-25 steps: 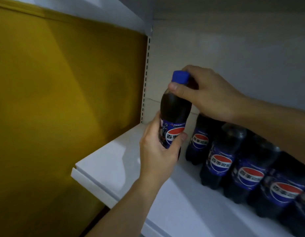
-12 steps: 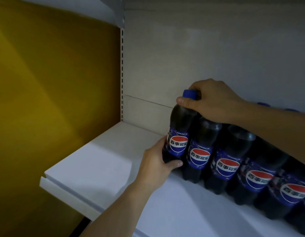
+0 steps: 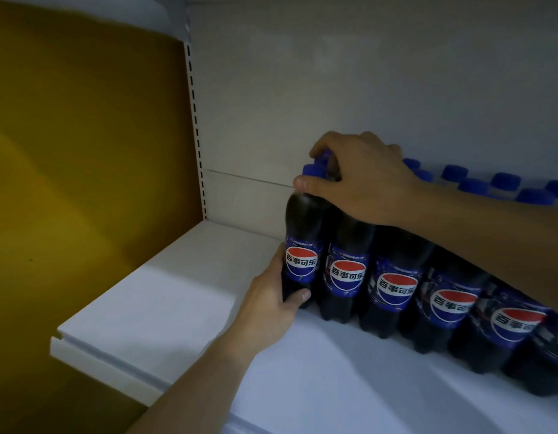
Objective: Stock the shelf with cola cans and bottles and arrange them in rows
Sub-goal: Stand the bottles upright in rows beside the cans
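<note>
A white shelf board (image 3: 165, 308) juts from a pale back panel, with a mustard-yellow wall (image 3: 83, 151) to its left. A dark plastic cola bottle with a blue label (image 3: 301, 267) stands upright at the left end of the front row of matching bottles (image 3: 396, 289), touching its neighbour. The left hand (image 3: 271, 305) wraps around its base and the right hand (image 3: 362, 180) curls around its neck at the blue cap (image 3: 312, 170). It looks full, so probably heavy, smooth-sided and prone to tipping. Holding it low on the body and at the neck seems the safest grip.

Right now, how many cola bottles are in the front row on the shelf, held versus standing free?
held bottle, left hand gripping its base, right hand gripping its cap: 1
free bottles, the last cut off by the picture's edge: 5
Total: 6
Rows behind show only blue caps, partly hidden by the arm, so they are not counted.
</note>
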The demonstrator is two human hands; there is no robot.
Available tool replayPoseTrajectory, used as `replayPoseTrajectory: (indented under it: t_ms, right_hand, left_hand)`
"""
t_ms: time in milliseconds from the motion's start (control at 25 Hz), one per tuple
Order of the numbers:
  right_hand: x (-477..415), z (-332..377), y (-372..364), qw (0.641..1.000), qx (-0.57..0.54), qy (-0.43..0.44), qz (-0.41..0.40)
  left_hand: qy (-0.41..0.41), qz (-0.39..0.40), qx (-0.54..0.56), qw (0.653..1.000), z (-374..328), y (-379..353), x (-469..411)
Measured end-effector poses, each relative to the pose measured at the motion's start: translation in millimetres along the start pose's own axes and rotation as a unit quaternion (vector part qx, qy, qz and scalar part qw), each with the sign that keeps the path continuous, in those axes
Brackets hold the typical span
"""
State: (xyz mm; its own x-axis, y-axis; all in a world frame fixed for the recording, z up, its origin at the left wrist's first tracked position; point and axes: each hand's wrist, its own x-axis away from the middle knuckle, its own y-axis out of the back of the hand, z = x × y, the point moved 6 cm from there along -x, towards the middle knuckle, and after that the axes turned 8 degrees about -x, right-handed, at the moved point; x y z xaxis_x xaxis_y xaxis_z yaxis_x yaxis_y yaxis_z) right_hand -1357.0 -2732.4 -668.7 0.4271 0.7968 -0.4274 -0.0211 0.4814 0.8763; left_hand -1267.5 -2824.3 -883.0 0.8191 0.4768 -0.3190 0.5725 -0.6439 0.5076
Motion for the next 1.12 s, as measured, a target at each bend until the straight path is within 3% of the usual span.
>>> replayPoseTrajectory:
  t_ms: [240, 360, 480, 600, 720, 960, 1040, 1120]
  right_hand:
    - [51, 11, 14, 0.983, 0.036, 0.110, -0.139]
    - [97, 3, 10, 0.971, -0.059, 0.123, -0.195]
    - [137, -28, -33, 0.969, -0.211, 0.017, -0.124]
    - [170, -49, -104, 0.934, -0.317, -0.149, -0.071]
    - [180, -55, -135, 0.906, -0.366, -0.205, -0.054]
    - [183, -55, -132, 0.909, -0.371, -0.188, -0.040]
    - [182, -45, -108, 0.921, -0.341, -0.150, -0.113]
    - [167, -26, -60, 0.935, -0.276, -0.055, -0.217]
  left_hand:
    - [0.000, 0.025, 0.035, 0.999, 5, -5, -2]
    - [0.009, 0.009, 0.037, 0.999, 6, -5, -3]
    - [0.012, -0.008, 0.011, 1.000, 6, -9, -12]
    - [0.014, -0.011, -0.019, 1.000, 4, -9, -13]
    - [0.026, -0.011, -0.030, 0.999, 3, -11, -11]
    - [0.032, -0.025, -0.035, 0.999, 2, -8, -10]
    - [0.035, -0.013, -0.015, 0.999, 1, -9, -10]
    - [0.028, -0.004, 0.007, 1.000, -2, -10, -12]
